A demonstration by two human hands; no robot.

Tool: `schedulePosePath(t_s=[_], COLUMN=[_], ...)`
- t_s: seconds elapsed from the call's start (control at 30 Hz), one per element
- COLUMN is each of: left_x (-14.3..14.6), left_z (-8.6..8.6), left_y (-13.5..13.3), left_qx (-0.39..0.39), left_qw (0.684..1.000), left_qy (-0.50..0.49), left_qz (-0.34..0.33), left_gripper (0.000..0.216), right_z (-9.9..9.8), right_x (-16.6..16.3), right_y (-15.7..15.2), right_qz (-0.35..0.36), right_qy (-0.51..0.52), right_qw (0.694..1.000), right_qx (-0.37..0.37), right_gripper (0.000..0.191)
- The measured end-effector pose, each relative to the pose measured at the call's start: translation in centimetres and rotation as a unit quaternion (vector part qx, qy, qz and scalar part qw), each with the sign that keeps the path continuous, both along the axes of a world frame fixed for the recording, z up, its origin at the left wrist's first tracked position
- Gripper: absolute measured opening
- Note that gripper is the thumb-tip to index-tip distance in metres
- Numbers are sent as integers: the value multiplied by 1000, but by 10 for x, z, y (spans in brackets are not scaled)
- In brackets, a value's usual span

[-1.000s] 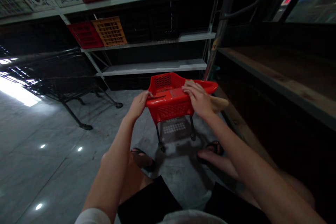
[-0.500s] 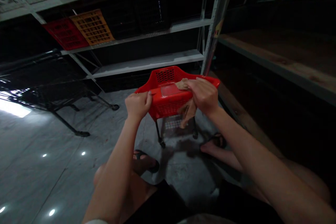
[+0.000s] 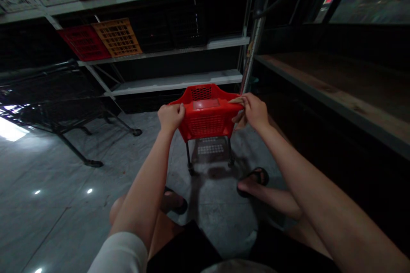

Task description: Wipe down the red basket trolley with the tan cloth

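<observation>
A small red plastic shopping cart (image 3: 208, 124) stands on the floor between my feet and the rack, on dark legs with casters. My left hand (image 3: 171, 116) is wrapped round the left end of its handle. At the handle's right end, my right hand (image 3: 254, 111) is closed on a tan cloth (image 3: 241, 122), pressed against the rim; part of the cloth hangs below the fingers. A clear label panel (image 3: 206, 103) sits in the middle of the handle, between the hands.
A metal rack (image 3: 179, 82) behind the cart bears a red crate (image 3: 86, 42), a yellow crate (image 3: 118, 37) and several others. A large dark cart (image 3: 60, 98) stands at left. On the right runs a wooden-topped shelf (image 3: 320, 89).
My right hand and the cloth have moved right along the handle, from beside the label panel to the right end. My left hand keeps its hold on the left end.
</observation>
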State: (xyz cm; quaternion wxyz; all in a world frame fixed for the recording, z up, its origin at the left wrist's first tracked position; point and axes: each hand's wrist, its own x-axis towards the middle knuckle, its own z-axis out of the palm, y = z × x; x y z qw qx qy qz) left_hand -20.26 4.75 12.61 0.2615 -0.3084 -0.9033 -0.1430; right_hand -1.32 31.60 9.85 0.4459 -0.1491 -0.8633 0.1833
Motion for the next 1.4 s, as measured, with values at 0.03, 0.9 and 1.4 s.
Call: schedulePosePath(t_s=[0.03,0.9,1.4], left_x=[2,-14,102], left_z=[-2,9,-10], left_y=[-3,-78,-32], left_qx=[6,-28,49], left_qw=[1000,999,982], left_qy=[1,-24,73], left_qz=[3,-37,-165], left_gripper=[51,44,46], right_z=[-2,15,-28], right_x=[0,-15,-8], right_y=[-16,-41,-144], right_qz=[7,101,64], right_qy=[13,-67,140], right_qw=[1000,991,967], right_qx=[12,-59,-201], right_gripper=[36,35,35])
